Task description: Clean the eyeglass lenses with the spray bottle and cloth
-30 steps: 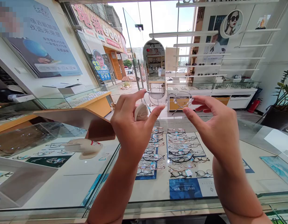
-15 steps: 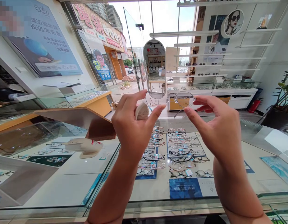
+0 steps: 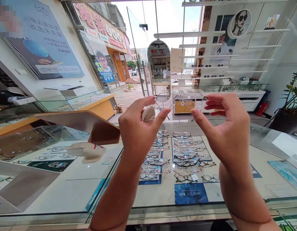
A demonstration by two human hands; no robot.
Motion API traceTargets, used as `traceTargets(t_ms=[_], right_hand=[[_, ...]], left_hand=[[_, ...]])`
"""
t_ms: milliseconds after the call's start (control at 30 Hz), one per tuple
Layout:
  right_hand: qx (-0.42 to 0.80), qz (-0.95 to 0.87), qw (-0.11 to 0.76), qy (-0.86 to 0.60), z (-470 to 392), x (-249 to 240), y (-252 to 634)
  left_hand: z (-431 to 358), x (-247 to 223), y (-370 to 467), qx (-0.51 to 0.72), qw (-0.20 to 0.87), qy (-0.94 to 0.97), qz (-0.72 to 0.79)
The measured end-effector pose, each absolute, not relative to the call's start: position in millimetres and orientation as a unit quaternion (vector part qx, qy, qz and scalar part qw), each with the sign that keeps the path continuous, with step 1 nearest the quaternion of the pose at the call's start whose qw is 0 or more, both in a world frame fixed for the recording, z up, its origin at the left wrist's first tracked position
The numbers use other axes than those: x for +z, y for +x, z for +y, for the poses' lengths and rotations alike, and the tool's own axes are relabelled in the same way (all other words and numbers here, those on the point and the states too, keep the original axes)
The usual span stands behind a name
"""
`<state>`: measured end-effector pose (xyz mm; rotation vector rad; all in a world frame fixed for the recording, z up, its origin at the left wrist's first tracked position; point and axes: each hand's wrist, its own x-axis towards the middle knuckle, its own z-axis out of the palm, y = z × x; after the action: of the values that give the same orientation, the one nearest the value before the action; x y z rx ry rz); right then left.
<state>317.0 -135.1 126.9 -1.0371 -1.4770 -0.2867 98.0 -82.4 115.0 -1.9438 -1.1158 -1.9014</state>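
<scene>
A pair of thin-rimmed eyeglasses (image 3: pixel 178 96) is held up over the glass counter, between my two hands. My left hand (image 3: pixel 137 131) pinches its left end between thumb and fingers. Tucked in the same palm is a crumpled whitish cloth (image 3: pixel 148 114). At the other end, the fingertips of my right hand (image 3: pixel 226 128) are closed on the frame's right side. The lenses look clear, and the temples are only partly visible below the rims. Beneath my hands, rows of eyeglasses (image 3: pixel 186 156) lie inside the glass display case (image 3: pixel 160 210).
On the left counter sit a beige dolphin-like object (image 3: pixel 87 150) and an angled brown board (image 3: pixel 73 120). An oval mirror (image 3: pixel 159 69) stands ahead beside the glass door. Shelves (image 3: pixel 208 57) hang at the right, with a red fire extinguisher (image 3: pixel 261 108) and a potted plant (image 3: pixel 289 106) below.
The eyeglasses have shifted slightly right and turned, so both rims show rounder and more level. Both my hands have moved a little to the right, keeping hold of them.
</scene>
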Motion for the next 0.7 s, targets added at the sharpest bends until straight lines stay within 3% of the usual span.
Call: traceTargets(t_ms=[700], right_hand=[[-0.135, -0.641, 0.615, -0.44, -132.8, 124.1, 316.5]], left_hand=[[-79.5, 114.0, 97.2, -0.632, 0.113, -0.669, -0.375]])
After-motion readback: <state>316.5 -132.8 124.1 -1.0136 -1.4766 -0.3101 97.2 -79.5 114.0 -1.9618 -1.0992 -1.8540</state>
